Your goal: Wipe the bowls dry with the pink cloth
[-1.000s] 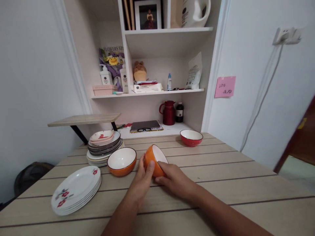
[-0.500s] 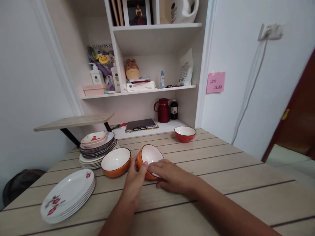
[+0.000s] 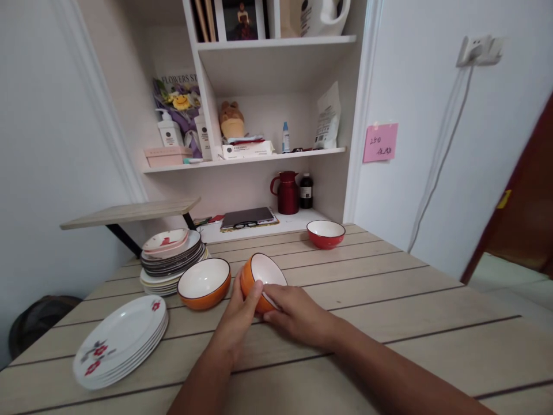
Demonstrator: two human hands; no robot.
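Between my two hands is an orange bowl [image 3: 266,272] with a white inside and a dark rim, tilted toward the right. My left hand [image 3: 242,306] grips its left side, the thumb lying on the outer wall near the rim. On the near right side my right hand [image 3: 298,314] holds the rim, thumb toward the inside and the other fingers beneath, partly hidden. A second orange bowl [image 3: 204,280] stands upright just left of my left hand. Farther back on the right sits a red bowl [image 3: 325,235], also upright.
White oval plates with red flowers [image 3: 123,340] are stacked at the left front. Behind them is a taller stack of plates [image 3: 173,262] topped by small pink dishes, beside a raised wooden stand [image 3: 129,212]. A red jug [image 3: 288,193] and a laptop [image 3: 247,218] occupy the shelf behind.
My right hand has shifted slightly left and its grip on the bowl's near rim has changed. The bowl stays tilted in nearly the same place. The view has moved a little.
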